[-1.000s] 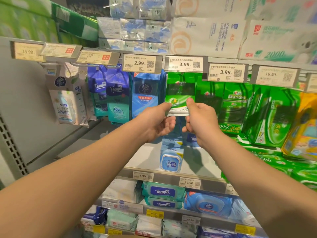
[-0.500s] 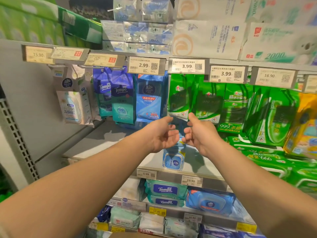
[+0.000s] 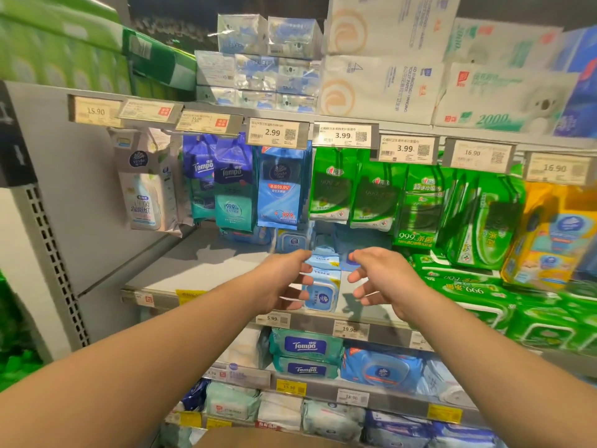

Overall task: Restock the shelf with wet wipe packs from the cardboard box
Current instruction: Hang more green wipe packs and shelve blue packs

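**Empty Hands Over the Wipes Shelf**

On the shelf (image 3: 206, 270), broad and half bare, green packs (image 3: 329, 189) hang from pegs above. Smaller, a blue wet wipe stack (image 3: 323, 286) stands between both hands. Left hand (image 3: 284, 282) and right hand (image 3: 384, 282) hover apart, fingers loose, holding nothing. Risk: a careless brush could topple that upright stack.

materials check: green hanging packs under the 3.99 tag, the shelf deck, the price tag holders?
Green hanging packs: looks like glossy plastic film, with soft creases and sheen on the printed faces.
Shelf deck: likely painted metal, flat matte grey with a thin straight edge.
Price tag holders: seemingly clear plastic strips over paper labels; glare suggests it, blur leaves it open.
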